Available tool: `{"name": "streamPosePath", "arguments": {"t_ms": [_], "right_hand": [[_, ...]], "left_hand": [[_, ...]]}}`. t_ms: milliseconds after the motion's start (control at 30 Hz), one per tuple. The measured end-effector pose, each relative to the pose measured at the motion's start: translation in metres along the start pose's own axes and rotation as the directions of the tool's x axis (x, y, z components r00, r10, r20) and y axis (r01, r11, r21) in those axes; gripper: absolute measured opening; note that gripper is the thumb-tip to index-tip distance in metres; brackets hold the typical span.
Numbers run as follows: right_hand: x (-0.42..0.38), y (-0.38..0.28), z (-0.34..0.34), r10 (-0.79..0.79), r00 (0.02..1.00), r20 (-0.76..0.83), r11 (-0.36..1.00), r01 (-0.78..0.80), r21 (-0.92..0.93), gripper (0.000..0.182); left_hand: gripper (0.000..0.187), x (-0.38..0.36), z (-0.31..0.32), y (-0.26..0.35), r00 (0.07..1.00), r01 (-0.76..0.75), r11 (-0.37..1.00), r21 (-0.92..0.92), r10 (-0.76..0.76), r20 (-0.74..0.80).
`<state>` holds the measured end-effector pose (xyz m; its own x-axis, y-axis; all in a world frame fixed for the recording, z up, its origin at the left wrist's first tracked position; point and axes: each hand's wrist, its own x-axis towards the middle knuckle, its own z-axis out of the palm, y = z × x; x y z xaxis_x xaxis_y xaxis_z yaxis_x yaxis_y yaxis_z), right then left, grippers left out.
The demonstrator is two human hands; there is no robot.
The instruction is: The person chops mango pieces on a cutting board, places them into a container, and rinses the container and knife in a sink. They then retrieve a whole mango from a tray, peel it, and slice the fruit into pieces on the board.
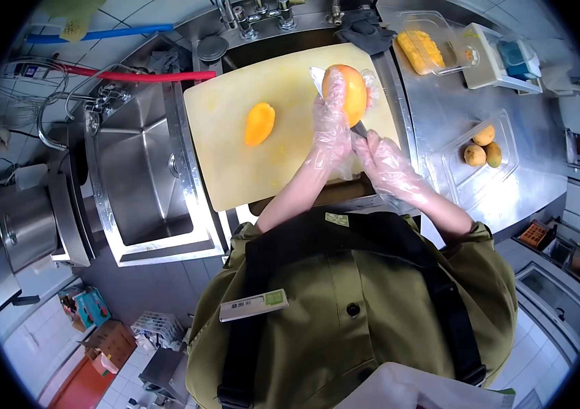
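Above the right part of a cream cutting board (222,170), my left hand (331,123), in a clear plastic glove, is closed around an orange-yellow mango (354,95). My right hand (387,163), also gloved, grips a knife (358,128) just below the fruit. Most of the blade is hidden behind the mango and my left hand; a pale pointed piece, perhaps the blade's tip, shows at the mango's upper left. A peeled mango piece (260,124) lies on the board, left of my hands.
Left of the board is a steel sink (143,177), with a red hose (136,77) behind it. On the right counter, one clear container (450,41) holds cut yellow fruit, and a clear tray (464,194) holds several whole fruits (483,135). A white bin (484,75) stands behind.
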<state>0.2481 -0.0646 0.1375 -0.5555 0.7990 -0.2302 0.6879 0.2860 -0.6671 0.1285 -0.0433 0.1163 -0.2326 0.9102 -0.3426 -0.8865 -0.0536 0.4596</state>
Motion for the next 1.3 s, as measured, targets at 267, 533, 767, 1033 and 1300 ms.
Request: {"name": "streamPosePath", "arguments": {"t_ms": [267, 533, 767, 1033, 1300], "right_hand": [[0.002, 0.055, -0.021, 0.142, 0.875, 0.463, 0.325, -0.483, 0.813, 0.031], [-0.004, 0.094, -0.034, 0.07, 0.819, 0.569, 0.221, -0.569, 0.792, 0.03], [0.001, 0.1, -0.039, 0.125, 0.781, 0.612, 0.382, -0.607, 0.697, 0.036], [0.003, 0.074, -0.036, 0.198, 0.783, 0.59, 0.557, -0.585, 0.589, 0.042], [0.021, 0.087, -0.012, 0.251, 0.968, 0.008, 0.471, -0.129, 0.872, 0.045]], "left_hand": [[0.06, 0.02, -0.028, 0.005, 0.852, 0.514, 0.809, -0.286, -0.441, 0.284], [0.03, 0.044, -0.03, -0.026, 0.755, 0.655, 0.737, -0.165, -0.633, 0.172], [0.036, 0.064, -0.049, -0.037, 0.681, 0.733, 0.66, -0.167, -0.713, 0.168], [0.035, 0.067, -0.057, -0.065, 0.541, 0.77, 0.629, 0.106, -0.733, 0.412], [0.035, 0.047, -0.028, -0.04, 0.877, 0.475, 0.838, 0.267, -0.476, -0.066]]}}
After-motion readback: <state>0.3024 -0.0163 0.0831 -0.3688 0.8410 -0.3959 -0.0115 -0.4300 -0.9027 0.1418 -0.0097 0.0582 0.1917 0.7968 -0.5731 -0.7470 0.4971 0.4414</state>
